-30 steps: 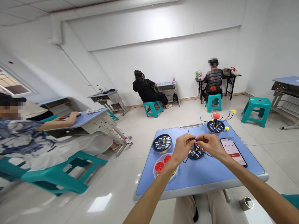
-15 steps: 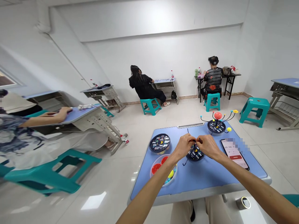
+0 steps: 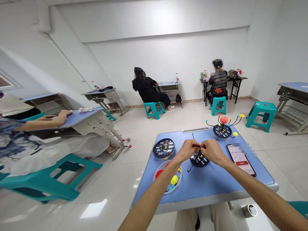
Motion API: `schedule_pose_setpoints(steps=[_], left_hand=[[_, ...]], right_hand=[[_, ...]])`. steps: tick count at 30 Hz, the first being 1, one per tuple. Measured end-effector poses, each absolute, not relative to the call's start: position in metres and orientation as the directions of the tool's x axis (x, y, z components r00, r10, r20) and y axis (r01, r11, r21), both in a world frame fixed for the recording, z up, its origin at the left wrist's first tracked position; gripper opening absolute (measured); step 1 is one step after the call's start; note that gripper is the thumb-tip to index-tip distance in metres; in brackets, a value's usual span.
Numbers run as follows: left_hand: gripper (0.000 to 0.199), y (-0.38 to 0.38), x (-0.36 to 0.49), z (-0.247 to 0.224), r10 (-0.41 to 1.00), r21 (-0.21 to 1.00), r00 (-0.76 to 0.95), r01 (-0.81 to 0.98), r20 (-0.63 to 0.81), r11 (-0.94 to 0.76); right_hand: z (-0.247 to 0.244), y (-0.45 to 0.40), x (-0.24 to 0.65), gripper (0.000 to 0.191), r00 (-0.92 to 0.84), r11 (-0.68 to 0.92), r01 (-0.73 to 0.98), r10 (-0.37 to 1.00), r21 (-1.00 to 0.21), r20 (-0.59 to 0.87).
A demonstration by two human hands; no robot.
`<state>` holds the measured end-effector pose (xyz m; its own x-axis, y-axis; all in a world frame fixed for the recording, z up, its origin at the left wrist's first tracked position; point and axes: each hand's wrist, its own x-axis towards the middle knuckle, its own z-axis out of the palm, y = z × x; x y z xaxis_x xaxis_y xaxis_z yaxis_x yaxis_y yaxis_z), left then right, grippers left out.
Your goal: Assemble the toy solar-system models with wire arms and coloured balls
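A white-walled room with a glossy tiled floor (image 3: 103, 179) held several school-style desks and teal plastic stools. Two people (image 3: 145, 91) (image 3: 218, 83) sat at the far wall with their backs turned, and a co-worker at the left rested a hand (image 3: 64, 115) on a blue-topped desk (image 3: 83, 120).

The person's own blue bench (image 3: 204, 189) stood directly ahead. On its far right corner stood an assembled planet model (image 3: 222, 128), with a red ball on top and curved wire arms ending in small yellow balls. A smartphone (image 3: 240, 159) lay near the right edge, showing a running timer. A black round lidded case (image 3: 163, 148) sat at the far left, and a clear round dish (image 3: 167, 177) in front of it held red, yellow and blue balls.

A black disc base (image 3: 199, 159) lay mid-bench, just under the hands, with a thin dark wire (image 3: 193, 166) running across it. The left hand (image 3: 190, 150) and right hand (image 3: 213, 152) met above it, their fingers (image 3: 198, 146) pinched together on the wire.
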<state>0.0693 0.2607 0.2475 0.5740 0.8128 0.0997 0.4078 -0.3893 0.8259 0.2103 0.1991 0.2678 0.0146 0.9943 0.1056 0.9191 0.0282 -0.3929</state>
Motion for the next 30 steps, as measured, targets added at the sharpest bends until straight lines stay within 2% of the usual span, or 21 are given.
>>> schedule_pose_setpoints(steps=[5,12,24,27,30], left_hand=[[0.030,0.263,0.069,0.246,0.828,0.863,0.560,0.400,0.037,-0.308],[0.022,0.261,0.068,0.232,0.832,0.859,0.555,0.425,0.002,-0.286],[0.022,0.258,0.070,0.230,0.834,0.848,0.551,0.440,0.004,-0.295],[0.025,0.258,0.064,0.239,0.853,0.860,0.522,0.432,0.009,-0.273],[0.027,0.253,0.037,0.256,0.892,0.868,0.451,0.428,0.037,-0.252]], right_hand=[[0.270,0.200,0.209,0.026,0.031,0.002,0.925,0.996,-0.380,0.081],[0.256,0.193,0.204,0.027,0.032,-0.020,0.943,0.999,-0.332,0.030],[0.280,0.180,0.207,0.021,-0.041,0.036,0.992,0.998,-0.123,-0.038],[0.292,0.171,0.211,0.022,-0.060,0.061,0.998,0.998,-0.036,0.009],[0.305,0.158,0.211,0.024,-0.072,0.071,0.997,0.987,0.013,0.144]])
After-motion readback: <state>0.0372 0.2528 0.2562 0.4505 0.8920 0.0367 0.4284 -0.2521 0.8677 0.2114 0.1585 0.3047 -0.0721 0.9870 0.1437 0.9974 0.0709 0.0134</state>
